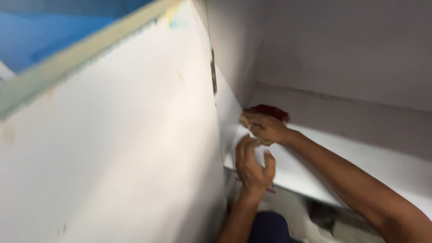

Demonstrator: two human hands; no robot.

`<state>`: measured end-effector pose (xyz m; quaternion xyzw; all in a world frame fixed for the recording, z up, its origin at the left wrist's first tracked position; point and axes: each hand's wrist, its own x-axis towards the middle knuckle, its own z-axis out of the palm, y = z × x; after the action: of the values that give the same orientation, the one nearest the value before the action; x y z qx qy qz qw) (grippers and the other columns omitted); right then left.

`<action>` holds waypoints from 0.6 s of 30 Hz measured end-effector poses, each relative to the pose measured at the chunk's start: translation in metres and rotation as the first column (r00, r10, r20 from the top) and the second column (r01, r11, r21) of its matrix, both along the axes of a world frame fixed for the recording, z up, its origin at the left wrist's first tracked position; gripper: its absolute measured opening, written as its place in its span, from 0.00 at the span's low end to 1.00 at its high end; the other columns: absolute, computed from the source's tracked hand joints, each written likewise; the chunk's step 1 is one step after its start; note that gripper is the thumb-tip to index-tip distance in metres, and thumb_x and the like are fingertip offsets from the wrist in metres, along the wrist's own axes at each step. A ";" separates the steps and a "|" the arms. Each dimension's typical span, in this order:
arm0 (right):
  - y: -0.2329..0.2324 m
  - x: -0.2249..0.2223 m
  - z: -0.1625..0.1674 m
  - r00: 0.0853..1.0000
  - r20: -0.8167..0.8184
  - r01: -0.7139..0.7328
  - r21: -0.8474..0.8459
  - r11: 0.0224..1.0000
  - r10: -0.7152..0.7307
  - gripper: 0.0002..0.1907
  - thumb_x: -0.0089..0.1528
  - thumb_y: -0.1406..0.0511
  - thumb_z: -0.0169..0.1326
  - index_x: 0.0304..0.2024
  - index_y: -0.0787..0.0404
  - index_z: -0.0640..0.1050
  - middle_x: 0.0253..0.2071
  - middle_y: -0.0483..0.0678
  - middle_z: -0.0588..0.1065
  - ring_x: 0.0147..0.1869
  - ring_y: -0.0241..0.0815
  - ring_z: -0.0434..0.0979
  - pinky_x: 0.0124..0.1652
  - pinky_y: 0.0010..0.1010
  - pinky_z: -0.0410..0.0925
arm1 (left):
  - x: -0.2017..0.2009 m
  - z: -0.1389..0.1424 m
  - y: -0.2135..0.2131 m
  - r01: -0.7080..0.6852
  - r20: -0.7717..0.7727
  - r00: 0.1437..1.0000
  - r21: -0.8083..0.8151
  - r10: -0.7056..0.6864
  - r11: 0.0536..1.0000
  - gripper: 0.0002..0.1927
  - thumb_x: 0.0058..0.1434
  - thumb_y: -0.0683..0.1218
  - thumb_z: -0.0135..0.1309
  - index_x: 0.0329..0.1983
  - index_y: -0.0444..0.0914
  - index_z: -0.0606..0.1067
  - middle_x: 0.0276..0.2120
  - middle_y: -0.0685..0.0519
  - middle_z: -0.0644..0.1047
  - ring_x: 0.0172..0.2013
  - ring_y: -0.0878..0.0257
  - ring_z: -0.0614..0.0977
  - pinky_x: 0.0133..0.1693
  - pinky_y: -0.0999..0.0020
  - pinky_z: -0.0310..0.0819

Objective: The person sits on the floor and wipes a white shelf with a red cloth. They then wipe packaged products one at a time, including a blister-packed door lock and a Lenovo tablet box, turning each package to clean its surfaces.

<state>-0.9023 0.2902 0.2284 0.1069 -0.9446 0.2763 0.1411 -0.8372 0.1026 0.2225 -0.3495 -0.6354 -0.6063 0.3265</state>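
Nearest the camera, a dark blue rounded shape sits at the bottom edge, too blurred to name. Just above it the left hand rises from a bare forearm, wrist bent back, fingers curled loosely inward around something small and white that the blur hides; whether it truly grips it cannot be told. A thin pink-red sliver shows beside that wrist. From the lower right the right arm stretches long and nearly straight across the frame, and the right hand is cupped, fingers pressed together, touching a dark red rounded object that lies at the inner corner of a smooth white shelf. The two hands are just apart, one above the other.

To the left stands a broad flat white panel, matte, slightly smudged, its upright edge close beside both hands, leaving them little room on that side. A pale wooden strip runs slanted along its top, with a blue surface beyond. The shelf's front edge is straight and runs off rightward, open along its length. Farthest back, plain grey-white walls meet in a corner behind the red object.
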 end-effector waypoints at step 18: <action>-0.066 0.119 0.066 0.862 0.312 0.473 -0.214 0.855 -0.399 0.21 0.73 0.59 0.44 0.67 0.55 0.72 0.50 0.66 0.79 0.49 0.62 0.80 0.49 0.48 0.72 | 0.050 0.038 -0.071 0.145 0.189 0.971 0.014 -0.145 0.989 0.22 0.72 0.49 0.44 0.62 0.28 0.69 0.61 0.36 0.74 0.65 0.42 0.74 0.67 0.49 0.65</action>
<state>-0.7828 0.2241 0.2941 -0.1696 -0.9045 0.3807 0.0910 -0.7873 0.0321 0.2607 -0.3358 -0.6364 -0.6590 0.2191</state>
